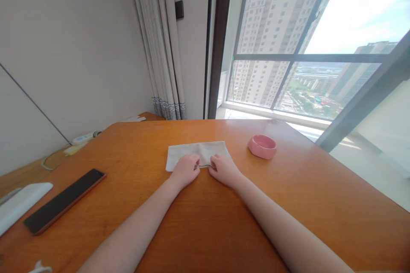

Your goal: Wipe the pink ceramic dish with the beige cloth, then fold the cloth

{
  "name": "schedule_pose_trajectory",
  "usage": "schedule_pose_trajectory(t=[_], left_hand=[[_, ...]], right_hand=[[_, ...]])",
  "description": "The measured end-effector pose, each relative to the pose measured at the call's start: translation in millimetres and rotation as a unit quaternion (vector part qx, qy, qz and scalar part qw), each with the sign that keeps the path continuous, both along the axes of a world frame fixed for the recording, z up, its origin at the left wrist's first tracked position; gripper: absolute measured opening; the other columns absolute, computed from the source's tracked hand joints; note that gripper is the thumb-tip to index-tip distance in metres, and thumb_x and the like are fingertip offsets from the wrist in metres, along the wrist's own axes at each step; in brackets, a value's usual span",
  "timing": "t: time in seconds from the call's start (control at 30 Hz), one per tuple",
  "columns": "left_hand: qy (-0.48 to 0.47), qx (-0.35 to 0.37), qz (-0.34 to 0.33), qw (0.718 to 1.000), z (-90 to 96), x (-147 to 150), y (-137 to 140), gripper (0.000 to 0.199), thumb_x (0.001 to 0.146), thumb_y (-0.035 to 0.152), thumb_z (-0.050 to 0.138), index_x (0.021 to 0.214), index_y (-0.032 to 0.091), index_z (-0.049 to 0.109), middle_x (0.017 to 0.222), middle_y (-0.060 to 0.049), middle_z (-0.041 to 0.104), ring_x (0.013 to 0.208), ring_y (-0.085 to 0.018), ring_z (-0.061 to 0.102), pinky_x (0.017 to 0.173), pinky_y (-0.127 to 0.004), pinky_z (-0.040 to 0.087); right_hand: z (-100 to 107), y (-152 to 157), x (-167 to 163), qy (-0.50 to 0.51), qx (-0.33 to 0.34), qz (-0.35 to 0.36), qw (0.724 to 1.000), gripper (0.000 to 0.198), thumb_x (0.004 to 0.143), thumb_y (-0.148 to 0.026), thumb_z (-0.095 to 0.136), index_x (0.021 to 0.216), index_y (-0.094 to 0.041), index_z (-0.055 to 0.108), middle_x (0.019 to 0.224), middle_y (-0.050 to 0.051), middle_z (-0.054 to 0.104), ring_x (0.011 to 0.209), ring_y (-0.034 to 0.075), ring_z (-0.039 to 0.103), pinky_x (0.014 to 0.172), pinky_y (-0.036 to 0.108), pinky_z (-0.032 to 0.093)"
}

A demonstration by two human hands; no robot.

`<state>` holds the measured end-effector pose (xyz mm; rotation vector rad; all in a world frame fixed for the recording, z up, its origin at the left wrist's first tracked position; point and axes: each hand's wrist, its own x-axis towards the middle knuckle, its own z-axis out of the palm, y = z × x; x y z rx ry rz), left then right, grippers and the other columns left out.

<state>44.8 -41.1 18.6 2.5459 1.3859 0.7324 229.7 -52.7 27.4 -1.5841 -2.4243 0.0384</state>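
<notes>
A pale grey, flat rectangular cloth (205, 147) lies on the wooden table, wider than it is deep. Along its near edge runs a thin dark line, visible between my hands. My left hand (186, 168) has its fingers curled and pinched on that near edge, left of the middle. Close by on the right, my right hand (224, 169) pinches the same edge, thumb and fingers together. Only a small gap separates the two hands. Part of the cloth's near side is hidden beneath them.
A pink faceted bowl (262, 146) stands right of the cloth. Toward the left lie a long black-screened device (65, 200) with a brown edge and a white object (24, 204). A power strip (83, 138) with cables sits by the wall. Beyond the table are a curtain and window.
</notes>
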Motion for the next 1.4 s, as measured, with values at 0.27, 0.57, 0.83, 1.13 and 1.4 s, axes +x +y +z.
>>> schedule_pose_trajectory(t=[0.27, 0.57, 0.83, 1.13, 1.4], left_hand=[[0.024, -0.022, 0.027, 0.999, -3.4, -4.7, 1.1, 0.019, 0.081, 0.031, 0.046, 0.092, 0.021, 0.057, 0.091, -0.006, 0.06, 0.09, -0.023, 0.055, 0.083, -0.038, 0.041], [0.115, -0.093, 0.003, 0.989, -16.9, -7.1, 2.5, 0.057, 0.088, 0.052, 0.034, 0.138, 0.024, 0.034, 0.15, -0.009, 0.026, 0.139, -0.026, 0.019, 0.113, -0.049, 0.009], [0.037, -0.073, 0.005, 0.997, -11.0, -5.1, 2.0, 0.026, 0.082, 0.027, 0.042, 0.105, 0.022, 0.053, 0.133, -0.009, 0.049, 0.129, -0.024, 0.036, 0.11, -0.05, 0.019], [-0.02, -0.049, -0.014, 0.998, -10.5, -3.2, 2.7, 0.015, 0.073, 0.016, 0.043, 0.087, 0.022, 0.048, 0.108, -0.005, 0.059, 0.109, -0.022, 0.051, 0.109, -0.05, 0.022], [-0.001, -0.037, -0.022, 0.999, -9.5, -2.9, 3.6, 0.015, 0.07, 0.011, 0.042, 0.079, 0.021, 0.048, 0.102, -0.006, 0.059, 0.105, -0.022, 0.052, 0.105, -0.046, 0.029]], right_hand=[[-3.8, 10.2, 10.4, -0.03, -0.018, -0.1, 0.994, 0.033, 0.09, -0.036, 0.04, 0.076, -0.018, 0.064, 0.084, 0.01, 0.063, 0.08, 0.021, 0.058, 0.07, 0.03, 0.038], [2.3, 9.1, 18.5, 0.057, -0.019, 0.021, 0.998, 0.015, 0.076, -0.025, 0.058, 0.09, -0.02, 0.058, 0.101, 0.005, 0.057, 0.098, 0.02, 0.051, 0.086, 0.03, 0.035], [-1.5, 15.2, 25.1, 0.035, -0.042, -0.014, 0.998, 0.022, 0.069, -0.01, 0.049, 0.088, -0.019, 0.059, 0.096, 0.006, 0.057, 0.091, 0.019, 0.051, 0.078, 0.027, 0.034], [-1.1, 10.7, 19.3, 0.02, -0.026, 0.017, 0.999, 0.02, 0.072, -0.014, 0.05, 0.09, -0.02, 0.058, 0.092, 0.005, 0.057, 0.087, 0.018, 0.052, 0.078, 0.027, 0.034], [-5.1, 16.2, 20.6, -0.013, 0.004, -0.02, 1.0, 0.022, 0.079, -0.007, 0.041, 0.084, -0.02, 0.058, 0.09, 0.005, 0.058, 0.088, 0.018, 0.052, 0.077, 0.027, 0.033]])
